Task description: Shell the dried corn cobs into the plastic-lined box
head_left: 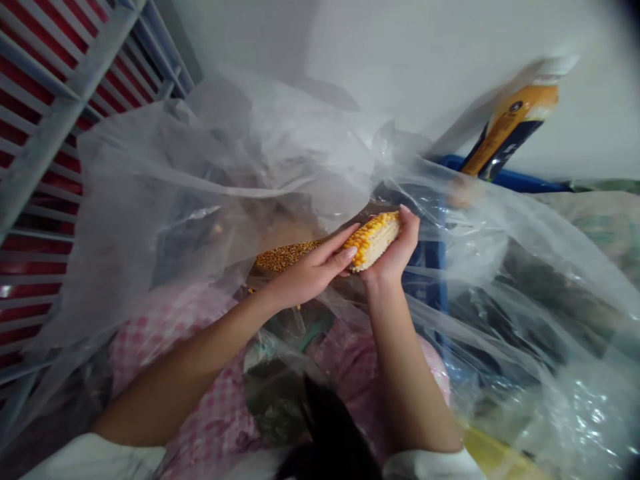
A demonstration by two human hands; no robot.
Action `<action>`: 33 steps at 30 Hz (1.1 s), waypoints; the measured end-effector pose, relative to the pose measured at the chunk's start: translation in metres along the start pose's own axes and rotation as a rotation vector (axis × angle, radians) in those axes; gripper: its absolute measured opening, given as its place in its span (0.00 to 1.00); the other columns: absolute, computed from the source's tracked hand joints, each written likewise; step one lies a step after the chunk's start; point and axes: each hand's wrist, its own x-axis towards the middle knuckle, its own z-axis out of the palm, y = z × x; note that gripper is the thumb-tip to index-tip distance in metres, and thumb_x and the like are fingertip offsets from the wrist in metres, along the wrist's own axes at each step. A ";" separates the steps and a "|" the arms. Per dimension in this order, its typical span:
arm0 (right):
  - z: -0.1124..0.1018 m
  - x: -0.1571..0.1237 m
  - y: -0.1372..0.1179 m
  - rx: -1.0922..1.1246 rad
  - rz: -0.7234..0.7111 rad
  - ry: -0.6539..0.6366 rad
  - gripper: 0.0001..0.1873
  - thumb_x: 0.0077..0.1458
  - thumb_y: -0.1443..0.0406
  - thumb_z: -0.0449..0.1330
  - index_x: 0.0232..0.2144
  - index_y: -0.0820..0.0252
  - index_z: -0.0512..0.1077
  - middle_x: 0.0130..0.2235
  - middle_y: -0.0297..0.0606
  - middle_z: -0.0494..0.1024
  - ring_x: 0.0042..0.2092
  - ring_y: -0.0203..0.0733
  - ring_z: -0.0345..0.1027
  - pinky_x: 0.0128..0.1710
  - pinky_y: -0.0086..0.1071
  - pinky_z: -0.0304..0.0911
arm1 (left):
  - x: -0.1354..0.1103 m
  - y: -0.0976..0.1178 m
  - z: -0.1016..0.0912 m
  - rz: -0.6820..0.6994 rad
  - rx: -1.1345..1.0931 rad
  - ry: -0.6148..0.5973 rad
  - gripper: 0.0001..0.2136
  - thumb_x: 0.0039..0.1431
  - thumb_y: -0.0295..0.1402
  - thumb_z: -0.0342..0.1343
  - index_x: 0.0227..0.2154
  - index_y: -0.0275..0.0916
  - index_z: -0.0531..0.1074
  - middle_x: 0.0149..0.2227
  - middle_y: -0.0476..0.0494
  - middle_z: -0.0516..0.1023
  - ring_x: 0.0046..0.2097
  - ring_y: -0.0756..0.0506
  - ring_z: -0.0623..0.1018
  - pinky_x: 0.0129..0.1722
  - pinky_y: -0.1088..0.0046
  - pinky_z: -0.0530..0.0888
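Corn cob held in both hands inside a clear plastic bag: left hand has its fingers closed across the kernels, right hand cups the far end, fingers curled round it. Loose-looking darker grain just beside the cob, too blurred to tell more. Pink gingham cloth below the hands, red-and-grey rack left, blue crate rim and yellow-navy packet beyond the bag.

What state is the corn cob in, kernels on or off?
Kernels on: yellow rows cover the visible corn cob, held in the left hand and right hand.
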 end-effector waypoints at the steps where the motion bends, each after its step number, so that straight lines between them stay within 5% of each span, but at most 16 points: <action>1: 0.000 0.000 0.000 0.001 -0.004 0.009 0.12 0.49 0.55 0.50 0.25 0.58 0.62 0.24 0.28 0.63 0.25 0.30 0.63 0.26 0.26 0.62 | 0.001 0.000 0.001 -0.008 -0.031 -0.005 0.26 0.59 0.41 0.47 0.59 0.43 0.53 0.63 0.45 0.51 0.62 0.41 0.57 0.53 0.68 0.66; 9: 0.003 -0.007 -0.002 -0.007 -0.053 0.177 0.09 0.49 0.58 0.50 0.25 0.58 0.59 0.24 0.26 0.58 0.25 0.30 0.60 0.25 0.26 0.59 | 0.003 -0.004 0.010 0.040 -0.035 0.011 0.23 0.59 0.36 0.46 0.57 0.38 0.55 0.60 0.41 0.58 0.61 0.41 0.57 0.58 0.65 0.59; 15: 0.001 -0.007 0.000 -0.023 -0.048 0.204 0.10 0.46 0.59 0.53 0.24 0.57 0.57 0.23 0.25 0.55 0.24 0.29 0.56 0.24 0.25 0.56 | 0.005 -0.018 0.011 0.098 -0.031 0.032 0.33 0.52 0.36 0.57 0.59 0.43 0.49 0.61 0.39 0.55 0.59 0.41 0.61 0.56 0.66 0.61; 18: 0.000 -0.003 -0.003 -0.032 -0.019 0.147 0.10 0.47 0.57 0.51 0.24 0.57 0.56 0.24 0.26 0.56 0.25 0.30 0.57 0.25 0.26 0.57 | 0.007 -0.013 0.004 -0.010 -0.211 -0.091 0.27 0.56 0.45 0.50 0.57 0.45 0.54 0.60 0.40 0.57 0.57 0.39 0.63 0.50 0.66 0.68; 21: 0.001 -0.002 -0.005 -0.062 -0.039 0.118 0.10 0.47 0.57 0.50 0.24 0.57 0.55 0.24 0.27 0.56 0.26 0.31 0.58 0.26 0.27 0.57 | 0.008 -0.009 0.002 -0.066 -0.279 -0.046 0.22 0.59 0.46 0.43 0.55 0.47 0.60 0.60 0.43 0.58 0.56 0.40 0.65 0.44 0.67 0.70; 27: 0.004 -0.009 -0.004 -0.038 -0.082 0.194 0.11 0.46 0.58 0.51 0.23 0.56 0.54 0.23 0.26 0.54 0.24 0.31 0.56 0.24 0.26 0.56 | 0.007 -0.010 0.010 0.006 -0.295 0.010 0.21 0.59 0.39 0.48 0.56 0.46 0.60 0.61 0.48 0.58 0.61 0.43 0.58 0.57 0.68 0.58; 33: 0.002 -0.011 -0.005 -0.081 -0.100 0.159 0.10 0.47 0.58 0.50 0.24 0.56 0.53 0.24 0.26 0.55 0.24 0.31 0.57 0.24 0.26 0.56 | 0.006 -0.009 0.008 -0.018 -0.270 -0.032 0.24 0.59 0.40 0.48 0.59 0.48 0.54 0.64 0.49 0.50 0.62 0.42 0.55 0.60 0.64 0.53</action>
